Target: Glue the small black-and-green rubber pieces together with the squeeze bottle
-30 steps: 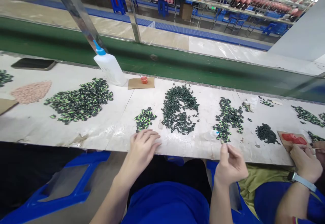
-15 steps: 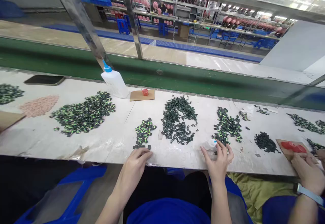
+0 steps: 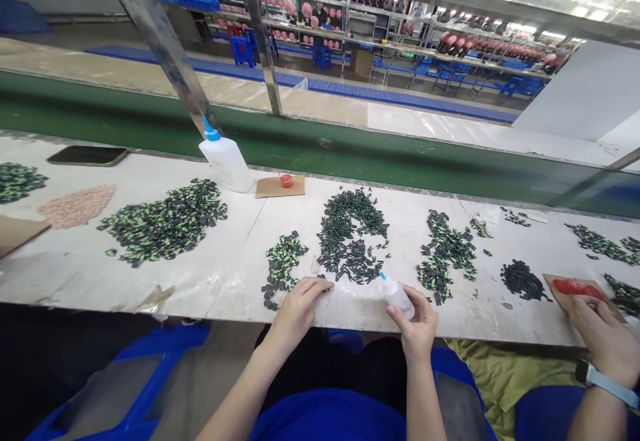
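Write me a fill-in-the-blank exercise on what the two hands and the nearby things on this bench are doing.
1. The right hand holds a small squeeze bottle with a ____ tip.
2. The left hand rests on the table beside a small pile of black-and-____ pieces.
3. The large white bottle stands next to a piece of ____ carrying a red cap.

Missing words: blue; green; cardboard
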{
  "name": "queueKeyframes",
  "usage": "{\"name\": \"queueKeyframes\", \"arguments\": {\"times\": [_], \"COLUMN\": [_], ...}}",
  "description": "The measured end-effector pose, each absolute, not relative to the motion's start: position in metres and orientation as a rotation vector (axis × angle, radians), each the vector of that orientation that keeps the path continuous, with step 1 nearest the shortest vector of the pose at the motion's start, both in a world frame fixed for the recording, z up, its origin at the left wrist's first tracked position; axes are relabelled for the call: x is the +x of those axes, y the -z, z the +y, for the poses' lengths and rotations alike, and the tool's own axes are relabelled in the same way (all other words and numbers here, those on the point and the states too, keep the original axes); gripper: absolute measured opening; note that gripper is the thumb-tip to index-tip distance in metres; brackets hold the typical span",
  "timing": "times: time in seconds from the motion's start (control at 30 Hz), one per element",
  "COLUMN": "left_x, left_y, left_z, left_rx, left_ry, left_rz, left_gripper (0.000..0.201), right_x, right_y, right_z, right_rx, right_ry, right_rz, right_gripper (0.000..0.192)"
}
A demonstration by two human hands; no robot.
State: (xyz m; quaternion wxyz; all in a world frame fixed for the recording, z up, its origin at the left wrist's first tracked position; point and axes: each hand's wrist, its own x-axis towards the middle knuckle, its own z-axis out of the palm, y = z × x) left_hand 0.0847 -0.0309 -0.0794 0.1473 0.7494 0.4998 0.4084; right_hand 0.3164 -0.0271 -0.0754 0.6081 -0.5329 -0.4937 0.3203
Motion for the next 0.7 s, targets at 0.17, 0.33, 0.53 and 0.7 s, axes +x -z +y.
{"name": "queueKeyframes", "arguments": {"times": [0.17, 0.33, 0.53, 0.7], "left_x": [0.085, 0.085, 0.086, 0.087], "left_y": [0.085, 0.087, 0.086, 0.087], "left_z": [-0.032, -0.030, -0.030, -0.032], "left_rx": [2.026, 1.957, 1.888, 1.827], "left_ry": [-1.252, -1.241, -1.247, -1.236], "left_rz": [1.562, 1.574, 1.586, 1.622], "left_gripper": [0.019, 0.018, 0.015, 0.015], "right_x": [0.289, 0.272, 0.261, 0.251], "right_y": [0.080, 0.074, 0.063, 0.061], "right_z": [-0.028, -0.025, -0.029, -0.029], "right_rx": [-1.115, -1.269, -1.425, -1.389], "right_ry": [-0.976, -0.934, -0.701, -0.609], "right_rz": [-0.851, -0.768, -1.076, -1.274], "right_gripper": [0.036, 0.032, 0.031, 0.028]}}
